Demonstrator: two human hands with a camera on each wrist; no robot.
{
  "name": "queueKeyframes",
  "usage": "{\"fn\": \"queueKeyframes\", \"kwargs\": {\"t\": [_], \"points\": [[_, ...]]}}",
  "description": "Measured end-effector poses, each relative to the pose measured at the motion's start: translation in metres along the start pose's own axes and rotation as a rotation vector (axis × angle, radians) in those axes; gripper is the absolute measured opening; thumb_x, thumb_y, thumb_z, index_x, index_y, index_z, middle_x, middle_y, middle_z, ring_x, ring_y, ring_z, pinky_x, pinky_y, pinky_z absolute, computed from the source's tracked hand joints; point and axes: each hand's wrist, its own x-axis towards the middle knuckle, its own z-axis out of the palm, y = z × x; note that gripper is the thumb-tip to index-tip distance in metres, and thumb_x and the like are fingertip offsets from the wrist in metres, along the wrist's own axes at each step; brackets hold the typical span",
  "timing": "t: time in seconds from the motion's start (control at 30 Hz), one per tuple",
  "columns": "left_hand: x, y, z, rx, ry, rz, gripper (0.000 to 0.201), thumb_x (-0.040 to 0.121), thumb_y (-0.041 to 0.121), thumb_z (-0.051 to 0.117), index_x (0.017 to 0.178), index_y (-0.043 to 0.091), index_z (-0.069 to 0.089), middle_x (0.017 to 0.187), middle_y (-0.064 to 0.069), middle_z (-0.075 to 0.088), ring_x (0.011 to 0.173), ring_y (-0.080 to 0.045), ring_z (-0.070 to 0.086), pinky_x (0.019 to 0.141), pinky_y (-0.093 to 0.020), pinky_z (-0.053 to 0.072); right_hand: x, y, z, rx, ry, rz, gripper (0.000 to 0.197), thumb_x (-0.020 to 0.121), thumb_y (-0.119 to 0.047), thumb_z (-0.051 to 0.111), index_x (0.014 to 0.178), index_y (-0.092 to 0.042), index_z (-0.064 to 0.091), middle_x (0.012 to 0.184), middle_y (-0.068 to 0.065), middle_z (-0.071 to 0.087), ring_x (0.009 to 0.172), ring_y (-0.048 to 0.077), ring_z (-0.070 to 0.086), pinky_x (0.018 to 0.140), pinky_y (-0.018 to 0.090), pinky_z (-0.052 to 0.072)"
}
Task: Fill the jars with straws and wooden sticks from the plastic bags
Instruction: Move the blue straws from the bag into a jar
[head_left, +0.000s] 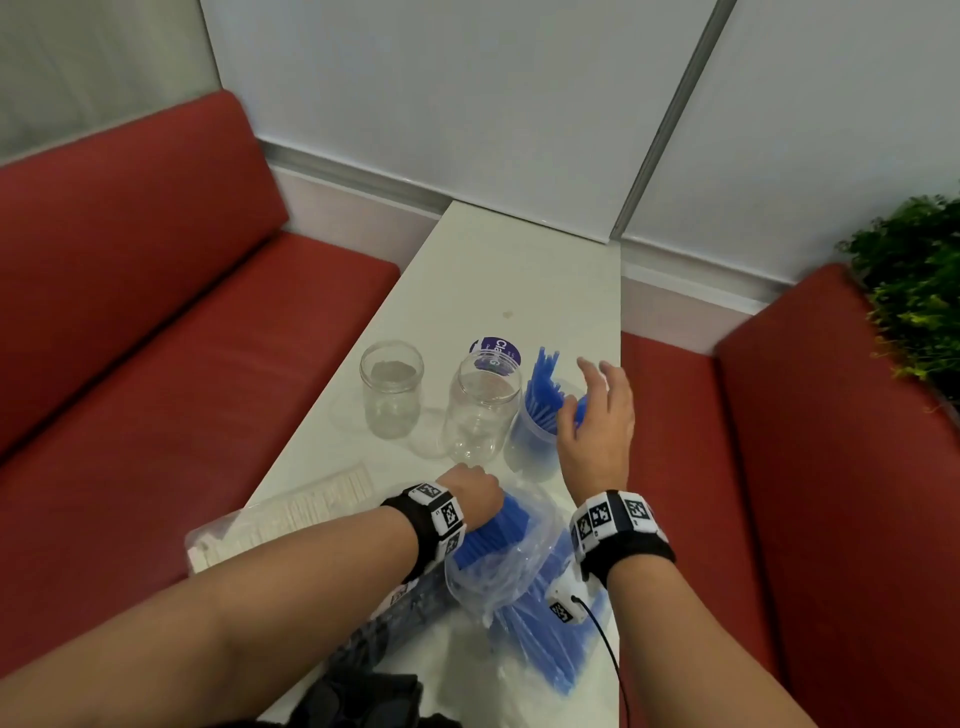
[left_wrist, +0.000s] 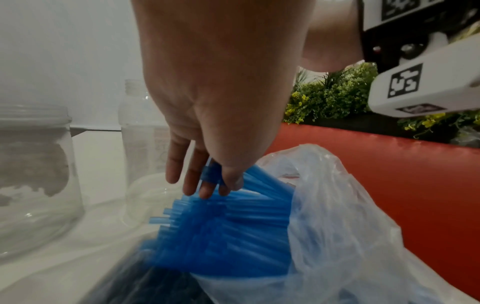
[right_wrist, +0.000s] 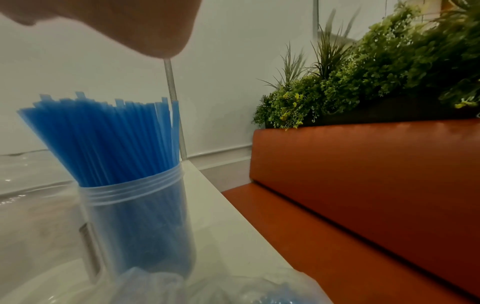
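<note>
Plainly the straw half of the job is under way: one clear jar at the right edge of the white surface already stands packed with blue straws, their tops fanning above its threaded rim, while two more clear jars, a short one and a taller one, stand empty to its left. The right hand hovers over and beside the filled jar with its fingers spread and relaxed; as far as the blurred head view allows, it holds nothing, though its palm may be brushing the straw tops. The left hand reaches down into the mouth of the thin plastic bag lying near the front of the surface, where a thick bundle of blue straws sticks out; its fingertips are curled round a few straw ends at the top of the bundle, a light pinch rather than a full fist. A second bag, holding pale wooden sticks, lies flat on the left side, untouched. The next move seems to call for gathering a firmer handful from the bundle, drawing it clear of the bag without the film dragging along, then standing the straws upright in the taller empty jar just beyond the left hand.
</note>
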Motion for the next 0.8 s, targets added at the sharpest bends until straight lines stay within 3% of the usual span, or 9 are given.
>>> {"fn": "queueKeyframes", "kwargs": {"t": [0.07,0.13,0.23,0.33,0.47,0.57,0.67,0.73,0.8], "points": [[0.0,-0.001,-0.004,-0.038,-0.037,-0.037,0.03,0.103,0.008,0.04,0.128,0.005,0.055,0.131,-0.013,0.055,0.121,-0.031,0.053,0.098,-0.04,0.046,-0.009,-0.004,0.0,0.135,-0.096,-0.017,0.036,0.094,-0.008,0.051,0.128,-0.018,0.057,0.119,0.004,0.059,0.109,0.019,0.056,0.095,0.04,0.048],[0.0,-0.002,-0.013,-0.079,-0.077,-0.06,0.032,0.103,0.009,0.039,0.129,0.004,0.057,0.132,-0.013,0.057,0.12,-0.03,0.055,0.098,-0.039,0.047,-0.019,-0.008,-0.001,0.248,-0.368,0.066,0.04,0.09,-0.004,0.054,0.126,-0.022,0.051,0.102,0.0,0.057,0.089,0.013,0.057,0.079,0.031,0.047],[-0.003,-0.004,-0.033,-0.082,-0.117,-0.101,0.031,0.102,0.008,0.042,0.129,0.002,0.057,0.132,-0.014,0.058,0.121,-0.03,0.056,0.1,-0.039,0.046,-0.036,-0.005,0.004,0.252,-0.832,0.255,0.075,0.083,-0.01,0.07,0.144,-0.023,0.03,0.125,0.006,0.052,0.11,0.021,0.059,0.085,0.023,0.046],[-0.008,-0.003,-0.054,-0.112,-0.175,-0.136,0.035,0.1,0.009,0.048,0.134,0.0,0.053,0.136,-0.015,0.054,0.125,-0.031,0.054,0.102,-0.041,0.043,-0.049,-0.007,0.01,0.064,-1.087,0.317,0.098,0.077,-0.024,0.083,0.156,-0.022,0.024,0.15,0.008,0.043,0.133,0.028,0.05,0.105,0.036,0.045],[-0.02,-0.003,-0.079,-0.165,-0.125,-0.103,0.03,0.1,0.006,0.048,0.126,-0.004,0.059,0.128,-0.017,0.06,0.118,-0.032,0.059,0.097,-0.038,0.045,-0.063,-0.014,0.019,-0.121,-0.95,0.22,0.053,0.089,-0.032,0.074,0.135,-0.014,0.056,0.131,0.012,0.063,0.122,0.03,0.057,0.106,0.041,0.044],[-0.029,-0.014,-0.091,-0.304,-0.014,-0.053,0.032,0.095,0.005,0.054,0.127,0.001,0.058,0.121,-0.015,0.063,0.112,-0.03,0.062,0.095,-0.037,0.049,-0.071,-0.014,0.019,0.148,-0.765,0.327,0.019,0.101,-0.025,0.06,0.105,-0.007,0.065,0.1,0.012,0.07,0.09,0.021,0.065,0.088,0.035,0.046],[-0.036,-0.034,-0.097,-0.684,0.222,-0.022,0.053,0.089,0.005,0.06,0.139,0.011,0.044,0.113,-0.01,0.064,0.099,-0.024,0.063,0.082,-0.033,0.051,-0.068,-0.017,0.011,0.431,-0.618,0.441,0.021,0.103,-0.025,0.058,0.085,-0.014,0.061,0.078,0.004,0.066,0.069,0.012,0.061,0.077,0.03,0.043],[-0.04,-0.048,-0.096,-0.957,0.341,-0.055,0.068,0.088,0.009,0.062,0.149,0.015,0.033,0.11,-0.007,0.066,0.094,-0.019,0.063,0.083,-0.03,0.052,-0.061,-0.02,0.006,0.571,-0.505,0.478,0.019,0.103,-0.024,0.058,0.087,-0.013,0.061,0.074,0.007,0.064,0.073,0.022,0.065,0.077,0.038,0.052],[-0.042,-0.057,-0.09,-1.236,0.386,-0.083,0.062,0.09,0.015,0.063,0.147,0.014,0.037,0.105,-0.004,0.067,0.092,-0.016,0.065,0.082,-0.029,0.055,-0.049,-0.023,-0.001,0.687,-0.399,0.489,0.019,0.102,-0.026,0.059,0.092,-0.009,0.061,0.069,0.006,0.062,0.069,0.019,0.063,0.075,0.036,0.057]]}}
